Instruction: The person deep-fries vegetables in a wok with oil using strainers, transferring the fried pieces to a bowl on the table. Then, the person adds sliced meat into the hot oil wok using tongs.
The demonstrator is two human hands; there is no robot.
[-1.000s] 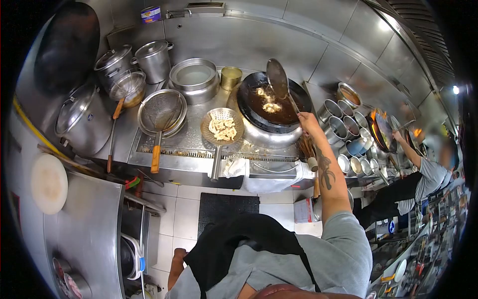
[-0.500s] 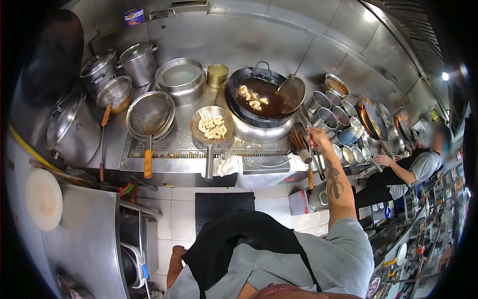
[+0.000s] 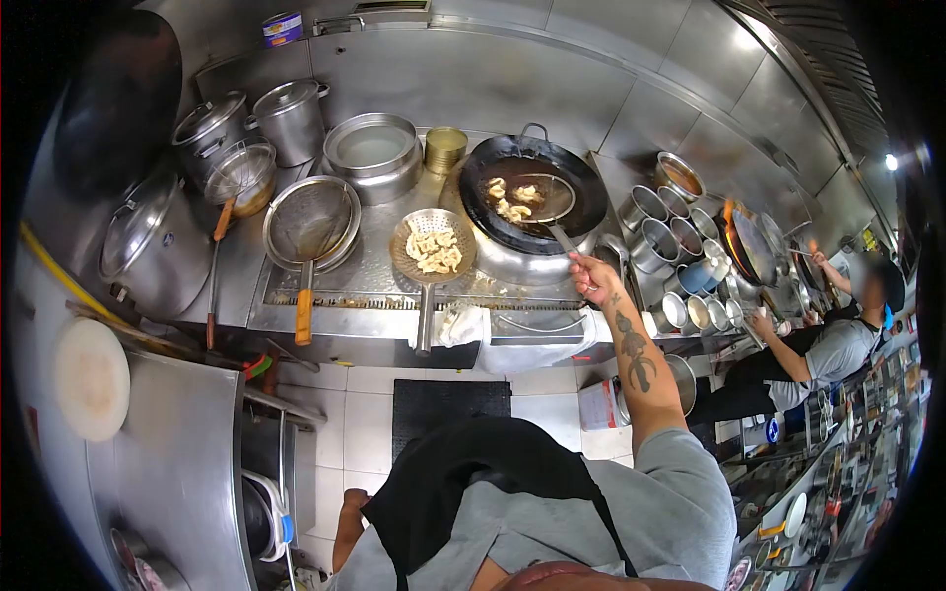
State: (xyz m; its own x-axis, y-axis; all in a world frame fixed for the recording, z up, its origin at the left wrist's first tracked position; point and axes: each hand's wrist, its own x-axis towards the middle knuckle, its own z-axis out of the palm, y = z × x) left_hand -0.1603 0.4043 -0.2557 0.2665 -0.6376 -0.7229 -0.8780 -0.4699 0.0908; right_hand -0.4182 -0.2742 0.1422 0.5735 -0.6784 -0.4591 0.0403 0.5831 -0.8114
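Observation:
My right hand (image 3: pixel 593 279) is closed round the handle of a wire-mesh skimmer (image 3: pixel 550 200). The skimmer's round head lies in the dark oil of a black wok (image 3: pixel 591 182), beside several pale battered pieces (image 3: pixel 511 211). Left of the wok, a perforated ladle (image 3: pixel 427 305) rests on the stove with more pale pieces (image 3: pixel 434 250) in its bowl. Down by the apron hangs my left hand (image 3: pixel 353 498), away from the stove; its fingers are hidden.
A wooden-handled strainer (image 3: pixel 304 305), a wide metal pot (image 3: pixel 371 145) and a tin can (image 3: pixel 445 150) stand left of the wok. Several metal containers (image 3: pixel 654 246) are to its right. Farther right, a co-worker (image 3: pixel 838 340) stands at other woks. A steel counter (image 3: pixel 182 433) is behind on the left.
My right hand has moved left and up toward the wok. The skimmer head has swung from the wok's right rim into the oil among the pieces. The co-worker's arm has risen.

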